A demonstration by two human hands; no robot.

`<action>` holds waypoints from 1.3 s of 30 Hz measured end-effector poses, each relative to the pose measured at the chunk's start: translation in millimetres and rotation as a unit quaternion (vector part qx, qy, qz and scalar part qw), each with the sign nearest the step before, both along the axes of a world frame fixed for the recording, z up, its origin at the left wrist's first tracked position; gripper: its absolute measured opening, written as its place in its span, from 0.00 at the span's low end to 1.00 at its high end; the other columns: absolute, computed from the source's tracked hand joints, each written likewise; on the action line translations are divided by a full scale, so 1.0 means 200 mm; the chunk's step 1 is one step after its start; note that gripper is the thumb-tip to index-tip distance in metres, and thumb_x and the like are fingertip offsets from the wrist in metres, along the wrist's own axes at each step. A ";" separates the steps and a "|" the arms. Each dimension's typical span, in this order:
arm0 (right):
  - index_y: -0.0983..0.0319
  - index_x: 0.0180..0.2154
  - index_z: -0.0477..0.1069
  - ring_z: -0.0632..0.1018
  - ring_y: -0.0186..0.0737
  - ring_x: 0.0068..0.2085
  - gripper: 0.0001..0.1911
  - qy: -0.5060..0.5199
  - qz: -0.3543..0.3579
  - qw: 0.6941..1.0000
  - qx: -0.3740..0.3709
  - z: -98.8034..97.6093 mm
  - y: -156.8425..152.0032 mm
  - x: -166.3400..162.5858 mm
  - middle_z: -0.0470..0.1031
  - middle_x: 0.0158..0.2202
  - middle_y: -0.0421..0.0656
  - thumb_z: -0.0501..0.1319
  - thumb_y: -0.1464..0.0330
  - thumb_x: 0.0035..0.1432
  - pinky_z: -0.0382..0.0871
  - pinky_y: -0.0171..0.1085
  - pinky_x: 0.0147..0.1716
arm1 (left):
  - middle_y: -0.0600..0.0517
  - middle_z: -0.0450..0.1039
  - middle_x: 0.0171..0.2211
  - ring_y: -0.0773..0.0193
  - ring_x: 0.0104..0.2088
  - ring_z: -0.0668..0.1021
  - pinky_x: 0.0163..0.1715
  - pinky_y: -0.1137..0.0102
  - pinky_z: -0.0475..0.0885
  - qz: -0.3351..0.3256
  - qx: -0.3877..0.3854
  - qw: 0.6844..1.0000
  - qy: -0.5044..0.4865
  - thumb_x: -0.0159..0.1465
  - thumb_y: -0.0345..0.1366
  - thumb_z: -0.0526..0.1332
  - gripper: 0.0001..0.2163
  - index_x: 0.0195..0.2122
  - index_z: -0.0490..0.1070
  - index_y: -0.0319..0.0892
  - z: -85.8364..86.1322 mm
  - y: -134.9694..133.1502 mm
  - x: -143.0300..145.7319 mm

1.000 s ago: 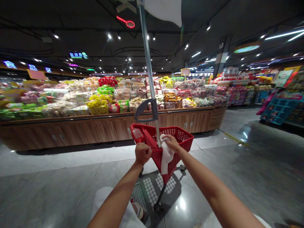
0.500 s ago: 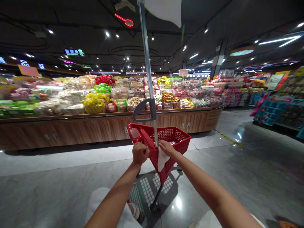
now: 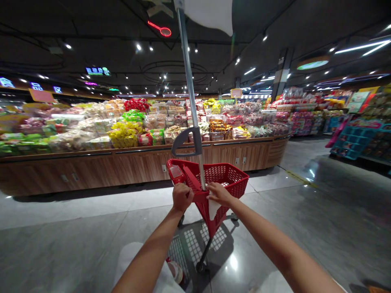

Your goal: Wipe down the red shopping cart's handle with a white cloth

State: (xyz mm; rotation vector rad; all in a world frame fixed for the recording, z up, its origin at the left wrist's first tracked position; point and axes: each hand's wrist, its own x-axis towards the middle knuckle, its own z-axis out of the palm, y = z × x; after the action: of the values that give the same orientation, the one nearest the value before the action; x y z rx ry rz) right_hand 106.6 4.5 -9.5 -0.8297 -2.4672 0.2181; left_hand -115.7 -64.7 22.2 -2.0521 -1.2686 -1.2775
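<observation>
A red shopping cart [image 3: 230, 175] with a perforated basket stands in front of me. My left hand [image 3: 182, 197] is closed in a fist around its red push handle, beside the pale panel [image 3: 176, 171]. My right hand [image 3: 218, 193] rests at the basket's near edge, its fingers bent over a white cloth or tissue [image 3: 214, 209] that hangs down the red side. Just left of those fingers rises a metal pole [image 3: 189, 77], slightly tilted. It carries a grey D-shaped handle [image 3: 187, 142] and, at the top, a white sheet [image 3: 210, 14].
A long wooden display counter [image 3: 143, 162] heaped with packaged foods [image 3: 125, 134] runs across beyond the cart. Teal racks [image 3: 351, 138] stand at the right, and a pillar [image 3: 281, 75] rises behind. Grey tiled floor [image 3: 275, 219] surrounds the cart's wheels [image 3: 200, 267].
My right hand has shifted slightly right, away from the pole, with its fingers more bent on the white cloth. The cart sits a little farther right in view. My left hand keeps its grip.
</observation>
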 end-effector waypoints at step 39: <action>0.58 0.52 0.64 0.75 0.44 0.46 0.21 -0.020 -0.171 0.985 -0.013 -0.11 -0.13 -0.30 0.66 0.55 0.48 0.59 0.59 0.59 0.67 0.37 0.41 | 0.49 0.74 0.28 0.57 0.36 0.74 0.54 0.55 0.59 0.096 -0.106 0.979 0.145 0.65 0.35 0.53 0.10 0.29 0.72 0.44 -0.16 0.13 0.08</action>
State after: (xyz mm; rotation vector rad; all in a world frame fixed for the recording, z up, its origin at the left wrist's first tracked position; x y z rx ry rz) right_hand 46.4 -22.1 -31.7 -1.2604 -2.3135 0.1096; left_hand -98.8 -39.6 -9.6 -2.1016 -1.4705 -0.7521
